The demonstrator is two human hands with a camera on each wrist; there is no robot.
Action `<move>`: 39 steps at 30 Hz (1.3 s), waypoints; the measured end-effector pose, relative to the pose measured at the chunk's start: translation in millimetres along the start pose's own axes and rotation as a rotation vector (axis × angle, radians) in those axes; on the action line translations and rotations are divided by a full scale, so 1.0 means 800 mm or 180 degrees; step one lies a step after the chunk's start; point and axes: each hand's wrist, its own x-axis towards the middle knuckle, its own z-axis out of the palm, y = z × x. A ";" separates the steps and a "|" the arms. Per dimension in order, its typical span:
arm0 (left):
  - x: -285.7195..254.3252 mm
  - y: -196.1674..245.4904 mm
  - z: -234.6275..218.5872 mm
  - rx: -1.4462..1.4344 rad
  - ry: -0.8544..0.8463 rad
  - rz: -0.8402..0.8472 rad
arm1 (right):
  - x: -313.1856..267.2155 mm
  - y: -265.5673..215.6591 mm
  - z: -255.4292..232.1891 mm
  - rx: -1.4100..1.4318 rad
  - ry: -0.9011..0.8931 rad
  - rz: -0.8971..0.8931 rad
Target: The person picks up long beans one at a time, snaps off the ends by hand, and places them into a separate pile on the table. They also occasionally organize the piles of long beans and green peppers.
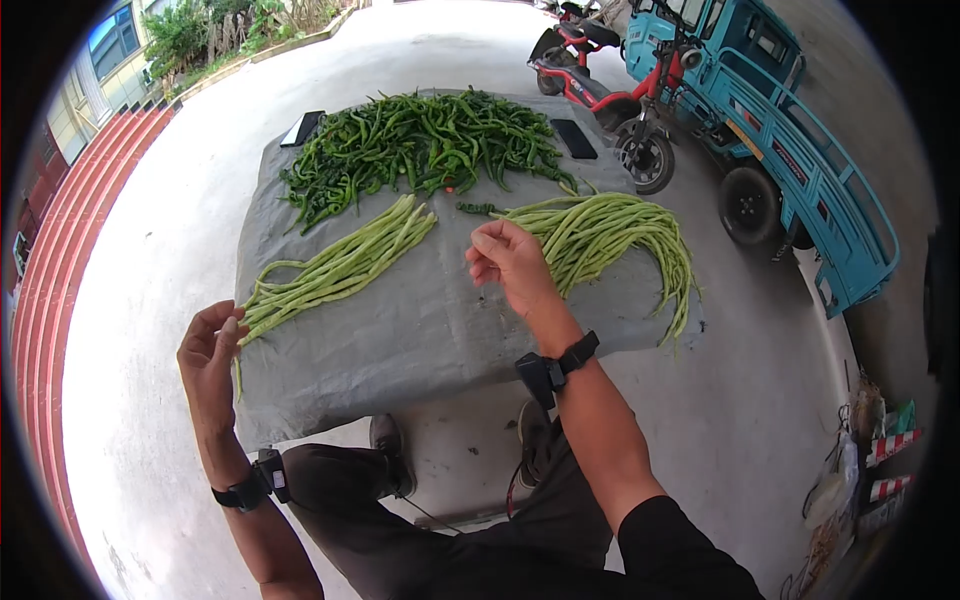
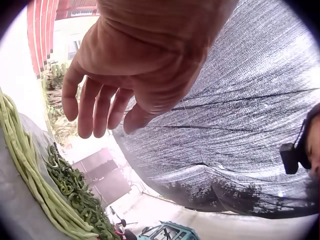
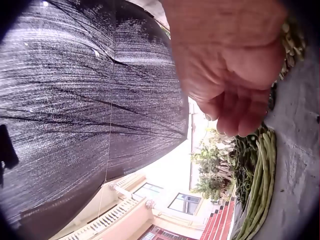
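Observation:
Two bundles of long green beans lie on the grey cloth of the table. My left hand is at the near-left end of the smaller bundle, its fingertips overlapping the bean ends in the head view. In the left wrist view the fingers of that hand hang loosely bent, with nothing between them. Beside the left end of the larger bundle, on the right, my right hand hovers over the cloth. Its fingers are loosely curled and no object shows in them.
A wide heap of green peppers covers the table's far part, with a dark phone at its right and another phone at its left. Beyond the grey cloth stand a red scooter and a blue cargo tricycle.

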 end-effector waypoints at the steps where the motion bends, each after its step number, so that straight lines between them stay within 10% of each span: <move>1: -0.003 0.013 0.011 -0.0093 -0.0027 0.0088 | -0.007 -0.008 -0.016 -0.0024 0.0057 -0.0126; 15: -0.026 0.060 0.238 -0.1097 -0.1771 0.0284 | -0.044 -0.014 -0.237 -0.1842 0.2429 -0.0545; 24: -0.045 0.038 0.321 -0.1024 -0.2445 0.0211 | -0.015 -0.015 -0.211 -0.3151 0.1850 -0.1597; 39: -0.043 -0.002 0.300 -0.1322 -0.2610 -0.0248 | -0.003 -0.003 -0.136 -0.4576 0.1457 -0.1339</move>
